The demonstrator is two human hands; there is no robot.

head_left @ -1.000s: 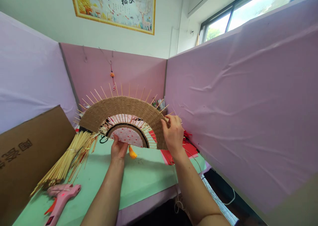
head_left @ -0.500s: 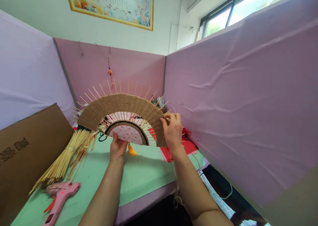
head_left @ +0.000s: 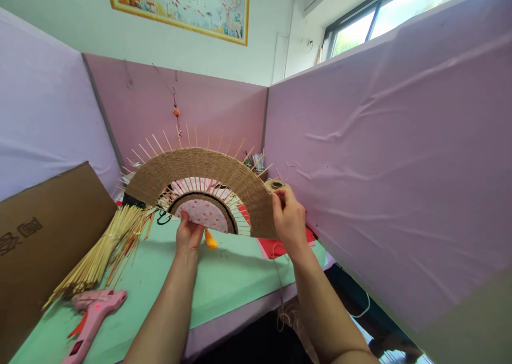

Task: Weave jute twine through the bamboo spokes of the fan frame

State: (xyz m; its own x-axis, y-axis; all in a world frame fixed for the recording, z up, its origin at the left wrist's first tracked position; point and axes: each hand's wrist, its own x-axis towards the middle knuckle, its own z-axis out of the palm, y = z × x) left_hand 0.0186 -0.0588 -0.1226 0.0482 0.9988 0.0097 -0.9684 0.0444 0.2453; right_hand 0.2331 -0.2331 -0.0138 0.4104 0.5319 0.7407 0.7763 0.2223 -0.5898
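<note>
A half-round fan point(head_left: 204, 169) of bamboo sticks stands upright above the green table point(head_left: 232, 284). A wide band of brown twine is woven through its ribs, and a pink dotted fabric half-disc sits at its centre. My left hand point(head_left: 189, 235) grips the fan's bottom edge at that disc. My right hand point(head_left: 288, 217) is closed in a pinch at the woven band's right end, holding a strand of twine point(head_left: 280, 278) that trails down past the table edge. A twine spool point(head_left: 276, 184) shows just behind my right fingers.
A bundle of bamboo sticks point(head_left: 100, 254) lies left of the fan. A pink glue gun point(head_left: 90, 316) rests at the front left, beside a brown cardboard sheet point(head_left: 44, 230). Red paper point(head_left: 280, 244) lies under my right hand. Pink partition walls enclose the table.
My right hand has slid a little down and right along the band's right end. The fan has tipped slightly, and the camera view has shifted upward.
</note>
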